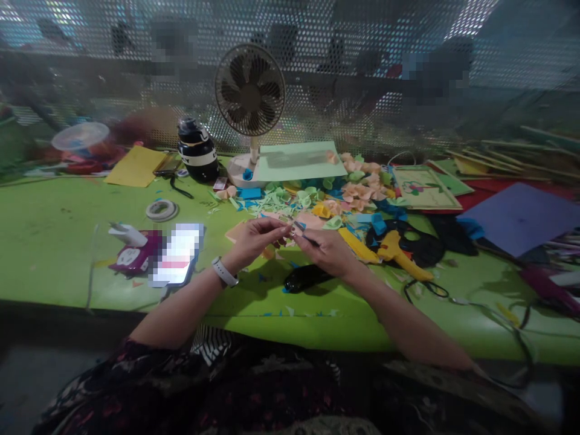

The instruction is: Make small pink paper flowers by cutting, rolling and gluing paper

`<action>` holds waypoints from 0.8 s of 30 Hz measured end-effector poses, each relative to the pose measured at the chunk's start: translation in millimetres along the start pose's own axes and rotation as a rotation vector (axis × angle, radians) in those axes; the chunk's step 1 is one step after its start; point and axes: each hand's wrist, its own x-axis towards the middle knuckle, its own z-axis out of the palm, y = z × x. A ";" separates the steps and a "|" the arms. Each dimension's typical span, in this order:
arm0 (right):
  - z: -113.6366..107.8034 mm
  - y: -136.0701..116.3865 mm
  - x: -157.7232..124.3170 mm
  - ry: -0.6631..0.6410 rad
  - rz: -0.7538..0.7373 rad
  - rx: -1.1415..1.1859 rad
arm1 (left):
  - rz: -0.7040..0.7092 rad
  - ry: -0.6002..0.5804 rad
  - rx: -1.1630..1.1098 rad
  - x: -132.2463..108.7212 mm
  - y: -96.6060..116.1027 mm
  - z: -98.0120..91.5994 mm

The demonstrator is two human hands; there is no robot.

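Note:
My left hand [258,240] is closed in a pinch above the green table [254,305], its fingertips close to those of my right hand; whatever they hold is too small to make out. My right hand [330,249] is closed round a thin dark tool [302,229] that points up and left toward the left fingertips. Below the right hand lies a black stapler-like object [306,278]. Beyond both hands spreads a heap of cut and folded paper pieces [362,190] in peach, green, blue and yellow.
A fan [250,96] and a dark bottle [198,154] stand at the back. On the left are a phone [177,254], a tape roll [162,209] and a purple holder [133,257]. A yellow glue gun [401,255] with a cord and purple paper [521,217] lie right.

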 end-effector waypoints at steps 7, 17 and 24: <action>-0.2 -0.8 1.0 0.003 -0.039 0.057 | 0.027 0.038 -0.035 -1.3 -0.1 3.5; 13.7 11.4 1.0 0.273 -0.146 0.068 | 0.091 0.155 -0.064 -0.2 1.1 6.0; 9.3 8.1 0.5 0.224 -0.129 0.080 | 0.090 0.145 -0.060 -0.5 1.2 5.7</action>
